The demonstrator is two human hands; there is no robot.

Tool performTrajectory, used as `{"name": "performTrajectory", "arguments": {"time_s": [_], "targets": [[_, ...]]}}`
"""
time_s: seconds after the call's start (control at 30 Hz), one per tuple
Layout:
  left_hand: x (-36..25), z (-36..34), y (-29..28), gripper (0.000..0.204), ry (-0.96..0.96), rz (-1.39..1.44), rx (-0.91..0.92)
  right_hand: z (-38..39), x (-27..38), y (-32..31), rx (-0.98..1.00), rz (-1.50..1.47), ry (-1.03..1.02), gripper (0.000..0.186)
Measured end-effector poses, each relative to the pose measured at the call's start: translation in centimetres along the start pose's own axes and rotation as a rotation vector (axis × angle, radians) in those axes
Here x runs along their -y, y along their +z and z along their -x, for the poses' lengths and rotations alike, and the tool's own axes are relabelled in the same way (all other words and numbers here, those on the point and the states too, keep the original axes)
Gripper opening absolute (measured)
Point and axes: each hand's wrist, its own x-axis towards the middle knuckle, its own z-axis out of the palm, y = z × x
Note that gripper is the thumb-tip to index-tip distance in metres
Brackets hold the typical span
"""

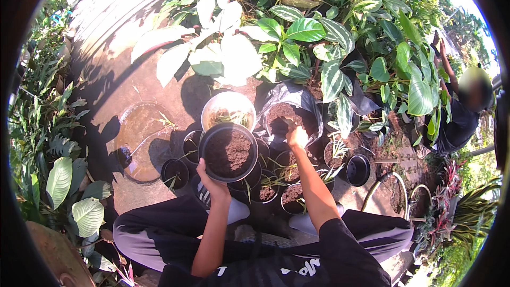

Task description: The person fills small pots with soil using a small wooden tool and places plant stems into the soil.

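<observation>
My left hand (213, 180) grips the side of a round black plant pot (206, 155), which has dark brown soil (229, 154) in it. My right hand (297, 135) reaches into a black plastic bag (313, 102) of soil with its mouth spread wide. Its fingers look bent together at the soil; what they hold, if anything, is hidden. Just behind the held pot stands a white bucket (220, 104) with thin green plantlets inside. Several small black pots, some with soil and slender seedlings, crowd the ground between my legs and the bag.
One small black pot (358, 170) stands at the right, near a curved pale hose (374, 188). On the left a round, shallow wet disc (141, 141) lies on the ground. Broad-leaved plants (340, 37) border the far side. Another person (459, 122) is at the far right.
</observation>
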Motion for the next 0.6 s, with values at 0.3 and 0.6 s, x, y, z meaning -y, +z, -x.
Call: {"name": "performTrajectory", "arguments": {"time_s": [0.3, 0.6], "targets": [[-0.3, 0.3, 0.0, 0.054, 0.034, 0.020, -0.019, 0.7, 0.3, 0.5, -0.092, -0.045, 0.057, 0.037], [-0.4, 0.5, -0.2, 0.053, 0.008, -0.049, -0.011, -0.6, 2.0, -0.1, 0.031, -0.087, 0.199, 0.042]]}}
